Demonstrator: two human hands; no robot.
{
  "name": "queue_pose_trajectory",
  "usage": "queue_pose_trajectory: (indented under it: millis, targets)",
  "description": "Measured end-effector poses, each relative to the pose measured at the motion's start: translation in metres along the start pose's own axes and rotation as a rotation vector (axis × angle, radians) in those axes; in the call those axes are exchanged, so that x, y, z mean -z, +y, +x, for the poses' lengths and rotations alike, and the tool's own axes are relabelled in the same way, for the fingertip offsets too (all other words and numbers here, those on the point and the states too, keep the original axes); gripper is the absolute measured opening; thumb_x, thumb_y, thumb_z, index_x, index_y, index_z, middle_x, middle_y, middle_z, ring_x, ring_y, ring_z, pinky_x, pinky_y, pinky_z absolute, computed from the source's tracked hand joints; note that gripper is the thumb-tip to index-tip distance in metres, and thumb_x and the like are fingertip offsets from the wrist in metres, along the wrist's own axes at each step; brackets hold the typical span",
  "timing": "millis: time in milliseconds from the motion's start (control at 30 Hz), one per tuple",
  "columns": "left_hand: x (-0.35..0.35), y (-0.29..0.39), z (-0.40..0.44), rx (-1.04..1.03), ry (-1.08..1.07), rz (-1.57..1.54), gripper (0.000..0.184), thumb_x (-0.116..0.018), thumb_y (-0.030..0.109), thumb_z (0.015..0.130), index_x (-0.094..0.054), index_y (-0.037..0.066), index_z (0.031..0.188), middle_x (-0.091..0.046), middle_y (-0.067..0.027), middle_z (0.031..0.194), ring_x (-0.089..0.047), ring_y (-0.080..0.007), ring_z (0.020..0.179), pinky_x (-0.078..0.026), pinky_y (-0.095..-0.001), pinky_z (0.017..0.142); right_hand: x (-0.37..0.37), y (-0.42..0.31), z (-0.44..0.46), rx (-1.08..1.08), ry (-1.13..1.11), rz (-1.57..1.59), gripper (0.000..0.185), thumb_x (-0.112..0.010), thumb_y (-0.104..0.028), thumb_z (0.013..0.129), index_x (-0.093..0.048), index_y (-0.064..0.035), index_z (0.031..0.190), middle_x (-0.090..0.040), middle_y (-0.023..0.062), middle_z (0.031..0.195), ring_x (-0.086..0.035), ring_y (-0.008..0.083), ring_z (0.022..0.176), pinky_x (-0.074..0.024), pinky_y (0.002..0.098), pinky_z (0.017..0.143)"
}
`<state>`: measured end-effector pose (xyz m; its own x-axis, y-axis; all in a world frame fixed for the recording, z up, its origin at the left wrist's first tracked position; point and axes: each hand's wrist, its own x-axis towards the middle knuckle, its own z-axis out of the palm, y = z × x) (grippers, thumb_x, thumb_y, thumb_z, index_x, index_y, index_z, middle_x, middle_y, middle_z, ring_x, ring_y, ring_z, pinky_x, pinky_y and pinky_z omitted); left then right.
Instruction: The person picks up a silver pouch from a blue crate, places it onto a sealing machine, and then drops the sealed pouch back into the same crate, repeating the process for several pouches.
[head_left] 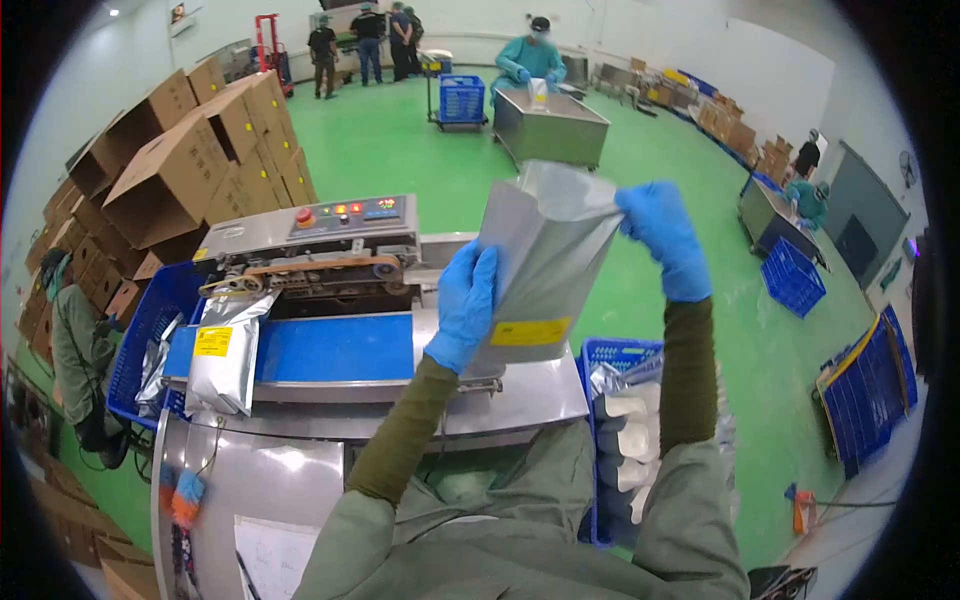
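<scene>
Currently, one silver foil pouch (555, 270) is held in the air, to the right of the band sealer (330, 225) and off its belt. Label: yellow, low on the near face.

Left hand (466, 305), blue glove: fingers closed on the pouch's left side, about mid-height; exact thumb contact cannot be told. Right hand (665, 235), blue glove: fingers drawn narrow, pinching the foil at the upper right corner. Pouch roughly upright, slightly tilted; the top flares and appears unsealed.

Sealer: panel indicators lit. A labelled pouch (222, 370) sits at the left part of the blue conveyor belt (340, 348), hanging over its front edge. Whether its top is closed cannot be told.

Left of the belt: blue crate (140, 370) with foil packaging inside, partly hidden. Beside the person's right arm: second blue crate (620, 350), holding a stack of pouches (625, 440); several show open mouths.

Steel desk (270, 470) below the belt carries a written sheet (270, 560) and a pen (247, 575).

Stage, by judgement: mid-batch. The belt pouch looks further along than the held one, which seems filled but not closed. The open-mouthed stack in the right crate looks unprocessed; no count possible.
</scene>
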<state>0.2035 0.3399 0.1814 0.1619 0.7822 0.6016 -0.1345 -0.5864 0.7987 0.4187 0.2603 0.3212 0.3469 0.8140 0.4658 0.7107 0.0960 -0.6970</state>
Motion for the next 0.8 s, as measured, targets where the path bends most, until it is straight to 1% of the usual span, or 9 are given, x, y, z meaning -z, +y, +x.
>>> queue_pose_trajectory:
  millis: [67,133,167,200,300,467,567,700,800]
  targets:
    - [0.020,-0.017,-0.011,-0.110,0.175,0.095,0.028,-0.055,0.022,0.090,-0.059,-0.002,0.105,-0.064,-0.0121,0.089,-0.059,-0.0172,0.077,-0.047,-0.0310,0.072,-0.030,0.015,-0.009,-0.075,-0.073,0.111,0.040,-0.058,-0.033,0.081,-0.055,-0.0027,0.055,-0.052,0.0039,0.049,-0.048,0.0105,0.043,-0.0385,0.0254,0.042]
    - [0.042,-0.038,-0.020,0.097,0.207,-0.118,0.019,-0.058,0.013,0.087,-0.063,-0.002,0.098,-0.062,-0.0041,0.076,-0.053,-0.0083,0.067,-0.045,-0.0251,0.063,-0.050,0.033,-0.022,-0.064,-0.174,0.255,0.041,-0.057,-0.034,0.084,-0.055,-0.0043,0.056,-0.054,0.0035,0.055,-0.050,0.0093,0.049,-0.0403,0.0241,0.046]
    - [0.045,-0.038,-0.020,-0.116,0.269,0.069,0.017,-0.060,0.011,0.086,-0.064,-0.001,0.098,-0.063,-0.0034,0.075,-0.053,-0.0074,0.066,-0.045,-0.0246,0.061,-0.060,0.050,-0.028,-0.037,-0.144,0.462,0.033,-0.058,-0.029,0.084,-0.058,-0.0025,0.064,-0.057,0.0044,0.062,-0.052,0.0094,0.055,-0.0420,0.0239,0.050]
    - [0.045,-0.034,-0.017,-0.128,0.281,0.074,0.017,-0.060,0.011,0.086,-0.064,-0.001,0.098,-0.063,-0.0034,0.075,-0.053,-0.0074,0.066,-0.045,-0.0246,0.061,-0.069,0.060,-0.030,-0.004,-0.113,0.663,0.027,-0.060,-0.025,0.084,-0.062,-0.0008,0.072,-0.061,0.0052,0.069,-0.055,0.0094,0.061,-0.0436,0.0237,0.054]
    - [0.041,-0.032,-0.013,-0.128,0.302,0.053,0.017,-0.061,0.013,0.085,-0.065,0.001,0.097,-0.065,-0.0033,0.080,-0.054,-0.0066,0.071,-0.045,-0.0235,0.065,-0.092,0.067,-0.053,-0.059,-0.283,0.648,0.015,-0.063,-0.016,0.083,-0.065,-0.0005,0.084,-0.061,0.0027,0.074,-0.054,0.0077,0.065,-0.0451,0.0232,0.058]
    - [0.059,-0.048,-0.004,-0.139,0.381,0.081,0.019,-0.064,0.014,0.084,-0.065,0.001,0.098,-0.065,-0.0038,0.078,-0.053,-0.0080,0.068,-0.045,-0.0235,0.063,-0.108,0.092,-0.047,0.106,-0.178,0.513,0.015,-0.066,-0.012,0.080,-0.066,-0.0014,0.091,-0.061,-0.0006,0.078,-0.053,0.0067,0.066,-0.0452,0.0226,0.059]
    - [0.076,-0.052,-0.010,0.082,0.229,-0.142,0.023,-0.066,0.011,0.081,-0.065,0.000,0.101,-0.066,-0.0025,0.085,-0.057,-0.0112,0.074,-0.047,-0.0247,0.068,-0.121,0.092,-0.050,0.024,-0.121,0.522,0.014,-0.065,-0.011,0.081,-0.066,-0.0015,0.091,-0.061,0.0000,0.080,-0.053,0.0062,0.068,-0.0450,0.0222,0.062]
    - [0.086,-0.015,0.005,0.073,0.037,-0.169,0.027,-0.065,0.008,0.079,-0.063,0.001,0.105,-0.065,-0.0019,0.083,-0.057,-0.0120,0.073,-0.047,-0.0264,0.068,-0.127,0.082,-0.046,0.117,-0.272,0.556,0.025,-0.060,-0.020,0.086,-0.062,0.0000,0.100,-0.061,0.0004,0.082,-0.051,0.0064,0.071,-0.0439,0.0229,0.063]
    - [0.089,0.000,0.020,0.186,-0.388,0.234,0.031,-0.057,0.024,0.086,-0.062,-0.003,0.101,-0.064,-0.0031,0.078,-0.053,-0.0119,0.068,-0.045,-0.0288,0.062,-0.134,0.079,-0.045,0.174,-0.279,0.462,0.033,-0.053,-0.029,0.090,-0.059,0.0008,0.104,-0.060,0.0006,0.081,-0.050,0.0085,0.071,-0.0433,0.0255,0.064]
